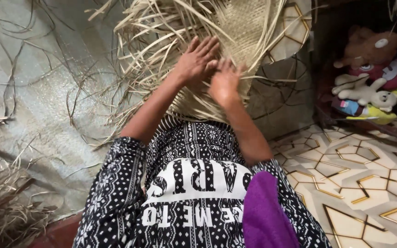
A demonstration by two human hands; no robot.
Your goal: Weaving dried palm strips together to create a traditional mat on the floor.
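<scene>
- A person seated on the floor works a half-woven straw mat, seen from a head-worn camera looking down over a black-and-white patterned top.
- The left hand lies flat on the mat near its lower edge, fingers stretched out and slightly apart, pressing on the weave and gripping nothing.
- The right hand sits just beside the left, touching it at the thumb side, also on the mat; its fingers curl down together into the strips, though whether they pinch one cannot be told.
- Loose straw strips fan out from the mat's unfinished edge, to the left of the hands and below them toward the person's lap.
- The mat lies on the floor directly ahead of the person, its woven part beyond the hands.
- Left of the mat, a pale sheet covers the floor, with stray strips scattered over it and a bundle of dry straw well apart from the mat, at the near left.
- Right of the mat, soft toys are piled in a dark recess, above floor tiles with a gold-lined geometric pattern.
- A purple cloth lies against the person's right side.
</scene>
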